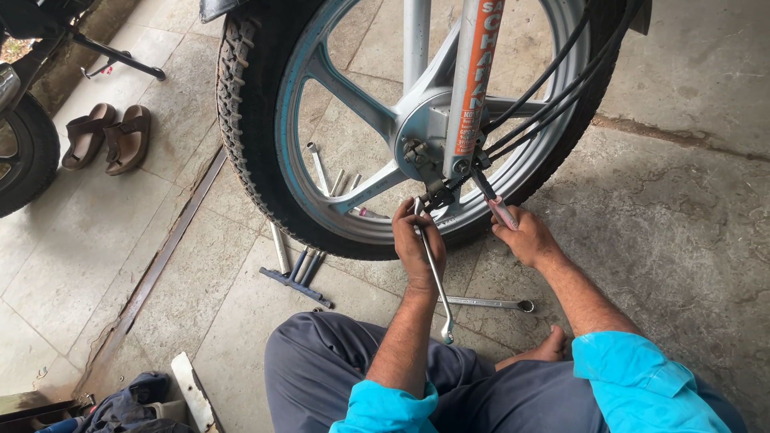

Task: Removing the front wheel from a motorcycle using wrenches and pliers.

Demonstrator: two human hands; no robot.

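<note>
Gripping a long spanner [434,273] near its head, the left hand [415,243] is closed round the shank, setting it on a fastener at the wheel [265,120] hub, low beside the fork [472,80]. The right hand [523,232] is closed on a pink-handled tool [496,204], apparently bracing the other side. A second spanner [489,303] lies on the floor, within reach. The fastener itself is hidden behind fingers and cables [553,88].

Grey stone-slab floor [682,208], stained and cracked, daylight flat. Metal channel [160,265] runs diagonally across slabs. Brown sandals [108,138] sit left, beside another bike's tyre [24,156]. Rag pile [132,405] at bottom-left corner.
</note>
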